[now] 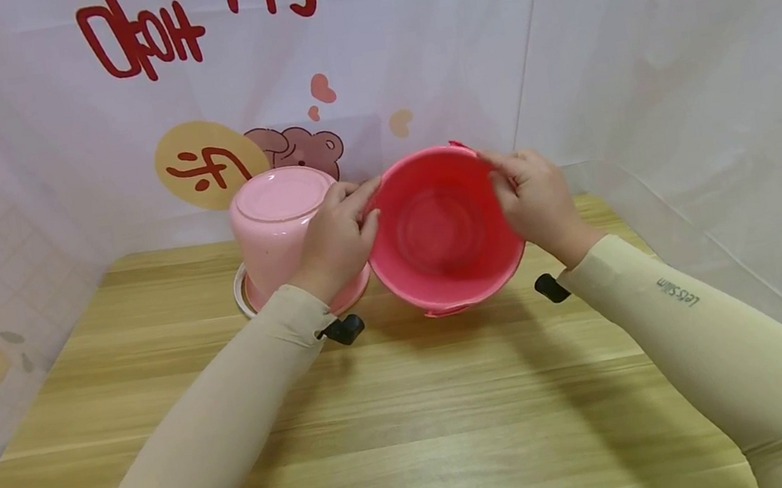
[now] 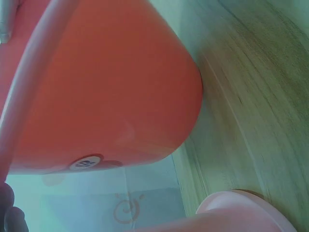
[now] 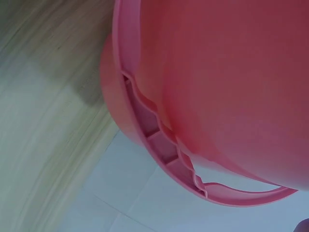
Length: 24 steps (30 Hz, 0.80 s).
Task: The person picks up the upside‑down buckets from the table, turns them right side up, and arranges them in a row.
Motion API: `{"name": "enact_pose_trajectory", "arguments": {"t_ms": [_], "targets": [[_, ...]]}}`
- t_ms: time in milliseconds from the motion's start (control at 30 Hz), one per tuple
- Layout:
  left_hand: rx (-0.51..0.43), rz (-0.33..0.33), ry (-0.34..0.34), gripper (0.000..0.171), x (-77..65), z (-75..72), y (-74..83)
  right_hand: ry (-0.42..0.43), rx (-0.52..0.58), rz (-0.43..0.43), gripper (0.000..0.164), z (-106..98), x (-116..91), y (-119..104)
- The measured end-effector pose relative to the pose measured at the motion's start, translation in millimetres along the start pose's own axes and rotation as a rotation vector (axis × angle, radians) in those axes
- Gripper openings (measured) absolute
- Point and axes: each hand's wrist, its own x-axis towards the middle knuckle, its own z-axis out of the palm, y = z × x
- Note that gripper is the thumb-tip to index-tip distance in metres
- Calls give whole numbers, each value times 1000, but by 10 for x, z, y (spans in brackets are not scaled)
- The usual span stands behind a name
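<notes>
Both hands hold up a red plastic basin (image 1: 438, 228), tilted so its round inside faces the head camera. My left hand (image 1: 336, 239) pinches the left rim, thumb at the inner side. At the upper right rim, my right hand (image 1: 540, 201) grips with thumb and fingers. The left wrist view shows the basin's smooth outer wall (image 2: 120, 87) and a small round sticker (image 2: 86, 163). A moulded handle (image 3: 161, 142) on the rim shows in the right wrist view. Beside the left hand, a pink bucket (image 1: 267, 254) stands upside down, partly hidden by that hand.
A pale rim (image 1: 241, 293) shows under the left side of the pink bucket. The wooden table (image 1: 406, 444) ends at a white cloth backdrop (image 1: 452, 41) with red lettering and a cartoon bear. White cloth also hangs at both sides.
</notes>
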Motion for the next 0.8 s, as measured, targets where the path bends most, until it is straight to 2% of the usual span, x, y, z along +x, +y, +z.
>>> {"name": "enact_pose_trajectory", "arguments": {"t_ms": [167,300,500,800], "targets": [[11,-8,-11,51,6,-8,-3,-10,6,82,36,-10,24,26],[27,-15,-7,49,24,-23,20,-16,4,104,35,-18,24,33],[37,-48,-8,47,48,-69,51,-40,-5,66,38,-27,-29,74],[51,-93,-28,47,80,-124,60,-93,8,13,50,-16,-176,146]]}}
